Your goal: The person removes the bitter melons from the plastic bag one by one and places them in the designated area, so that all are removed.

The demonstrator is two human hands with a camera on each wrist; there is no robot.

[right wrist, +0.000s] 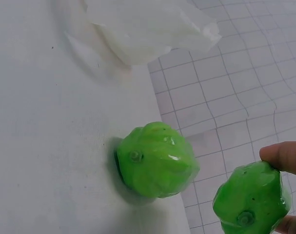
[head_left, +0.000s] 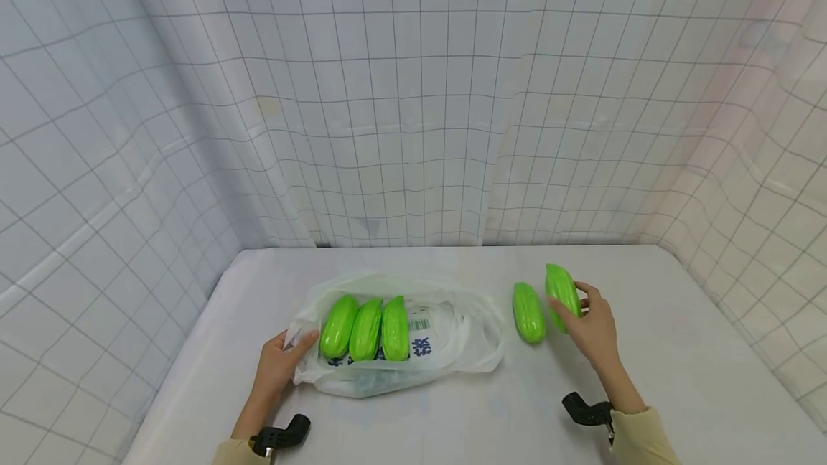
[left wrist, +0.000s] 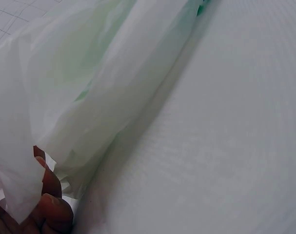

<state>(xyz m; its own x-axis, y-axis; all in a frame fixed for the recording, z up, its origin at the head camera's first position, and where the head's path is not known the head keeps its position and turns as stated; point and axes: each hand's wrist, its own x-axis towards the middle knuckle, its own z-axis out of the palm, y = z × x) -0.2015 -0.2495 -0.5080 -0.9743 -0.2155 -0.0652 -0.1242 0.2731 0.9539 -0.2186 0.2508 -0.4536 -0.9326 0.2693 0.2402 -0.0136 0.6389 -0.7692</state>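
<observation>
A white translucent plastic bag (head_left: 452, 350) lies with its mouth spread on the table. Inside it, side by side, are three glossy green ridged gourds (head_left: 365, 330), next to a printed label with a barcode. The left hand (head_left: 279, 363) pinches the bag's left edge between thumb and fingers; its fingertips (left wrist: 55, 212) show behind the plastic in the left wrist view. To the right of the bag, the right hand (head_left: 591, 325) grips another green gourd (head_left: 562, 291) by its sides, raised off the table. Just left of that, a loose gourd (head_left: 530, 313) rests on the table.
The white table (head_left: 452, 422) ends at a straight back edge. Beyond it hang white sheets with a dark grid (head_left: 413, 128), which also rise along the left and right sides. Each wrist wears a black camera mount (head_left: 281, 436).
</observation>
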